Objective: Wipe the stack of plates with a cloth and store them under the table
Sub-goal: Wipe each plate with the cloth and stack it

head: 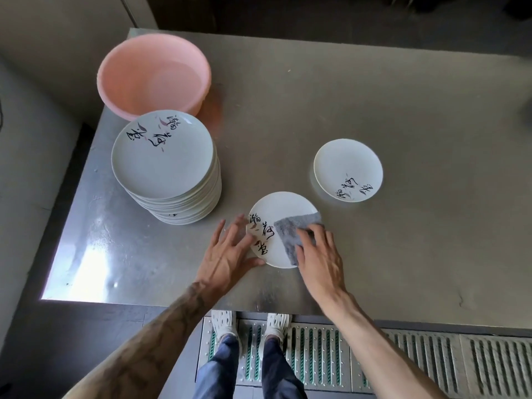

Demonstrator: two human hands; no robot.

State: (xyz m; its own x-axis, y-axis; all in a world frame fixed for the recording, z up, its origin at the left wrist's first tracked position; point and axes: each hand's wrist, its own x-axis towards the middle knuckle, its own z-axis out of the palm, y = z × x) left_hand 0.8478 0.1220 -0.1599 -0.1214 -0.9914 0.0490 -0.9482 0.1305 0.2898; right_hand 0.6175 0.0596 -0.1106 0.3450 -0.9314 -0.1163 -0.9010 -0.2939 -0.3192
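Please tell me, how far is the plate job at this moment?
Early stage. A lone plate lies apart on the right of the table, probably wiped already. In hand: the right hand presses a grey cloth on the nearest plate while the left hand steadies its rim. Left: the tall stack beside the pink basin, and storing, since every plate in view is on the table.

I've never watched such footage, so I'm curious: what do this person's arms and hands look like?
Both arms are bare, no sleeves in view. The left forearm carries dense dark tattoos up to the wrist; the right forearm shows none. The left hand and right hand wear no glove, ring or watch that I can see.
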